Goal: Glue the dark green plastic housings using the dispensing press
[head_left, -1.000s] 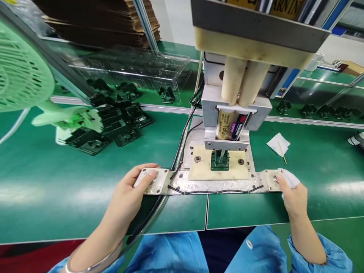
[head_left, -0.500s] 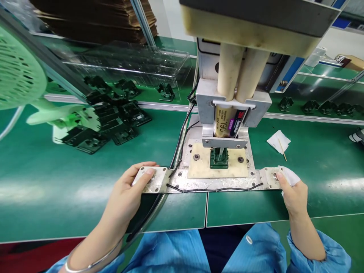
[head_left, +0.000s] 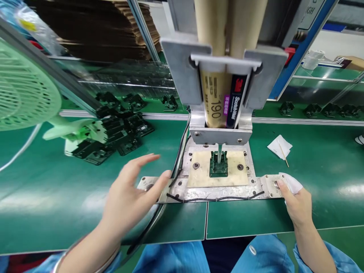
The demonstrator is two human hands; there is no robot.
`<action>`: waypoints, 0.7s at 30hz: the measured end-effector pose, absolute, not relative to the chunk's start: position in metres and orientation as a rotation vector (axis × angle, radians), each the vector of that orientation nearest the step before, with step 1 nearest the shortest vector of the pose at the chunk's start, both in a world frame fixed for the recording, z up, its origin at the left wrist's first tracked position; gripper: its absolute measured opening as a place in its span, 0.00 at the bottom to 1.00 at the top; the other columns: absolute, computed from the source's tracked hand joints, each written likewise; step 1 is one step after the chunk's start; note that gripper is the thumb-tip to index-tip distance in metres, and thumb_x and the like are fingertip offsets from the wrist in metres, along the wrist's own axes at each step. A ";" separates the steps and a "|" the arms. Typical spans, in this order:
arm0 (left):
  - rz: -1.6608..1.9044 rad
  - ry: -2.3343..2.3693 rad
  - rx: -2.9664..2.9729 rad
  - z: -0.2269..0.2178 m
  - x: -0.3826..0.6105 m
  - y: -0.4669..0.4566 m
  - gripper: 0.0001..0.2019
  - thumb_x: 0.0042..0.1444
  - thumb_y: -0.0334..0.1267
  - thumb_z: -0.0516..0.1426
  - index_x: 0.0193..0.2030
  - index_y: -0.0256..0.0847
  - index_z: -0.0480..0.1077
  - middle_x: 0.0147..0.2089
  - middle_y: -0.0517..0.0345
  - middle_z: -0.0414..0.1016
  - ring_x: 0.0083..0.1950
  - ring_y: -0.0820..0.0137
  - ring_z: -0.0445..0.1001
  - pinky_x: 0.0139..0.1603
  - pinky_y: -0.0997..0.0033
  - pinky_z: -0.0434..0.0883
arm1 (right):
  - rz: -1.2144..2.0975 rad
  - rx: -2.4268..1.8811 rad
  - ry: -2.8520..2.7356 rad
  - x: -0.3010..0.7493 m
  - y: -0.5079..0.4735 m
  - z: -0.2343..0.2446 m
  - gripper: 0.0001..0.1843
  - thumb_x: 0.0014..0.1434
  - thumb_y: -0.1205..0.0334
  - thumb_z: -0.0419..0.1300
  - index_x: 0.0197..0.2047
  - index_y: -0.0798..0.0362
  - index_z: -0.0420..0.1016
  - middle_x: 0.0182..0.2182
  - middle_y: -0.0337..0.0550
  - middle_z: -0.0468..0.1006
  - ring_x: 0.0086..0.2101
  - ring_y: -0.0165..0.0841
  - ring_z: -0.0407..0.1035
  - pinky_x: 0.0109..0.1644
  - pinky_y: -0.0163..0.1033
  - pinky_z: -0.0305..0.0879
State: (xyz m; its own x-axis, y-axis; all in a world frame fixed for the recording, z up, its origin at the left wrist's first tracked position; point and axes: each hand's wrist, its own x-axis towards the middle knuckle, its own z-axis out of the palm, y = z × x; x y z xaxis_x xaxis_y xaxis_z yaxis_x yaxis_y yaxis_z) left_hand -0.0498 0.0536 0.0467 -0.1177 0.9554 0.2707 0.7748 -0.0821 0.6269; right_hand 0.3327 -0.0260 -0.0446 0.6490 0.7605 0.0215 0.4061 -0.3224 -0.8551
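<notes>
My left hand (head_left: pixel 132 193) hovers above the left end of the metal base, thumb and fingers spread and holding nothing. It partly hides the left button block (head_left: pixel 146 183). My right hand (head_left: pixel 298 203) is closed at the right end, its thumb on the round button (head_left: pixel 276 184) and a crumpled white wipe (head_left: pixel 292 183) in its fingers. Between the hands, a dark green plastic part (head_left: pixel 218 170) sits on a cream plate (head_left: pixel 199 182). A thin nozzle (head_left: pixel 220 152) points down into it from a glue dispenser head (head_left: pixel 224 135) holding a twin adhesive cartridge (head_left: pixel 214 100).
A green fan (head_left: pixel 25 87) stands at the left beside a pile of dark plastic parts (head_left: pixel 118 132). Black cables (head_left: pixel 182 146) run past the base's left side. A white paper with a thin stick (head_left: pixel 280 147) lies at right. More dark parts (head_left: pixel 313 110) line the back rail.
My left hand has let go of the left button block and opened. The dispenser head has risen, showing more nozzle. My right hand stays at its button. The view has shifted slightly.
</notes>
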 end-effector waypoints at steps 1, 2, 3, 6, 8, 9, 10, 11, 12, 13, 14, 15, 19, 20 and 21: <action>0.938 1.788 1.896 0.052 -0.040 0.058 0.24 0.53 0.53 0.61 0.53 0.44 0.69 0.59 0.48 0.74 0.61 0.51 0.72 0.62 0.49 0.69 | 0.484 -1.949 -0.911 0.333 -0.026 -0.046 0.35 0.46 0.32 0.66 0.44 0.53 0.83 0.42 0.52 0.83 0.46 0.53 0.76 0.50 0.52 0.71; 0.859 1.655 1.887 0.056 -0.031 0.064 0.29 0.51 0.55 0.63 0.56 0.44 0.67 0.61 0.47 0.73 0.61 0.50 0.72 0.61 0.48 0.71 | 0.481 -1.945 -0.912 0.334 -0.026 -0.047 0.35 0.46 0.33 0.67 0.44 0.54 0.83 0.42 0.52 0.83 0.46 0.53 0.76 0.50 0.52 0.71; 0.776 1.543 1.870 0.058 -0.021 0.071 0.35 0.48 0.56 0.65 0.59 0.43 0.64 0.64 0.45 0.70 0.62 0.48 0.72 0.59 0.47 0.72 | 0.475 -1.939 -0.915 0.334 -0.026 -0.047 0.34 0.46 0.33 0.67 0.44 0.54 0.83 0.42 0.53 0.83 0.46 0.52 0.76 0.50 0.51 0.71; 0.585 1.330 1.826 0.052 0.003 0.091 0.46 0.40 0.56 0.69 0.65 0.43 0.59 0.69 0.41 0.64 0.63 0.46 0.71 0.59 0.44 0.72 | 0.472 -1.923 -0.928 0.334 -0.025 -0.046 0.34 0.47 0.33 0.67 0.44 0.55 0.83 0.42 0.53 0.82 0.46 0.52 0.76 0.49 0.51 0.71; 0.526 1.241 1.803 0.046 0.014 0.103 0.42 0.41 0.53 0.70 0.61 0.42 0.63 0.65 0.40 0.68 0.62 0.47 0.72 0.61 0.43 0.70 | 0.485 -1.915 -0.932 0.333 -0.025 -0.044 0.34 0.47 0.33 0.66 0.44 0.54 0.83 0.42 0.53 0.83 0.46 0.52 0.76 0.49 0.51 0.71; 0.523 1.207 1.782 0.043 0.018 0.107 0.38 0.41 0.51 0.70 0.58 0.40 0.66 0.63 0.41 0.70 0.61 0.49 0.72 0.63 0.43 0.69 | 0.492 -1.912 -0.934 0.332 -0.025 -0.042 0.34 0.47 0.33 0.66 0.43 0.54 0.83 0.42 0.52 0.83 0.46 0.52 0.76 0.49 0.51 0.71; 0.532 1.175 1.748 0.041 0.021 0.110 0.35 0.42 0.50 0.70 0.55 0.39 0.68 0.60 0.41 0.73 0.60 0.50 0.73 0.64 0.44 0.67 | 0.497 -1.912 -0.935 0.331 -0.025 -0.041 0.33 0.47 0.33 0.66 0.43 0.54 0.83 0.42 0.52 0.83 0.45 0.52 0.76 0.48 0.51 0.71; 0.549 1.147 1.698 0.041 0.022 0.111 0.32 0.42 0.48 0.70 0.53 0.38 0.70 0.58 0.42 0.75 0.59 0.52 0.74 0.65 0.45 0.66 | 0.501 -1.914 -0.937 0.331 -0.025 -0.040 0.33 0.47 0.33 0.65 0.43 0.53 0.83 0.41 0.52 0.83 0.45 0.52 0.76 0.48 0.51 0.71; 0.560 1.129 1.636 0.042 0.023 0.112 0.30 0.41 0.47 0.70 0.51 0.38 0.71 0.56 0.43 0.76 0.58 0.53 0.75 0.66 0.46 0.66 | 0.504 -1.914 -0.938 0.330 -0.024 -0.039 0.33 0.47 0.32 0.65 0.43 0.53 0.83 0.41 0.51 0.83 0.45 0.52 0.76 0.49 0.51 0.71; 0.565 1.124 1.572 0.044 0.023 0.113 0.30 0.40 0.47 0.71 0.50 0.38 0.72 0.54 0.44 0.77 0.57 0.54 0.75 0.65 0.47 0.66 | 0.508 -1.914 -0.937 0.330 -0.024 -0.039 0.33 0.47 0.32 0.65 0.43 0.53 0.83 0.41 0.51 0.83 0.45 0.52 0.76 0.49 0.51 0.71; 0.560 1.130 1.513 0.046 0.023 0.112 0.30 0.39 0.47 0.72 0.49 0.38 0.73 0.52 0.46 0.79 0.56 0.54 0.76 0.64 0.48 0.67 | 0.515 -1.911 -0.935 0.329 -0.024 -0.039 0.33 0.47 0.32 0.65 0.43 0.53 0.83 0.41 0.51 0.83 0.45 0.52 0.76 0.49 0.51 0.71; 0.543 1.146 1.469 0.050 0.022 0.111 0.29 0.38 0.47 0.72 0.48 0.38 0.74 0.49 0.48 0.80 0.54 0.55 0.76 0.62 0.49 0.69 | 0.521 -1.907 -0.931 0.329 -0.024 -0.039 0.33 0.47 0.32 0.65 0.43 0.53 0.83 0.41 0.51 0.83 0.46 0.52 0.76 0.50 0.52 0.70; 0.359 1.108 1.393 0.065 0.017 0.101 0.21 0.48 0.55 0.67 0.37 0.39 0.77 0.30 0.59 0.76 0.33 0.67 0.73 0.37 0.68 0.71 | 0.534 -1.898 -0.909 0.330 -0.025 -0.040 0.33 0.46 0.32 0.66 0.43 0.53 0.83 0.41 0.51 0.83 0.46 0.52 0.76 0.49 0.52 0.71; 0.310 1.074 1.379 0.068 0.016 0.097 0.21 0.50 0.57 0.65 0.32 0.38 0.76 0.26 0.61 0.72 0.29 0.71 0.69 0.32 0.72 0.67 | 0.534 -1.898 -0.906 0.330 -0.024 -0.040 0.33 0.47 0.33 0.66 0.43 0.53 0.83 0.41 0.51 0.83 0.46 0.52 0.76 0.49 0.52 0.71; 0.276 1.056 1.359 0.070 0.016 0.092 0.22 0.51 0.59 0.64 0.28 0.37 0.74 0.24 0.62 0.68 0.26 0.73 0.65 0.27 0.74 0.63 | 0.533 -1.896 -0.905 0.330 -0.024 -0.040 0.33 0.47 0.33 0.66 0.43 0.53 0.83 0.41 0.51 0.83 0.46 0.52 0.76 0.49 0.52 0.71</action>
State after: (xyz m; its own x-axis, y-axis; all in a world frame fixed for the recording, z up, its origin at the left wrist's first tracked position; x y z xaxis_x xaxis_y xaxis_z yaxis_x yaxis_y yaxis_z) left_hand 0.0156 0.0923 0.0699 0.5408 0.7093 -0.4522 0.3975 0.2583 0.8805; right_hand 0.3304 -0.0239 -0.0399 0.6333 0.7738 0.0096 0.3675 -0.2898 -0.8837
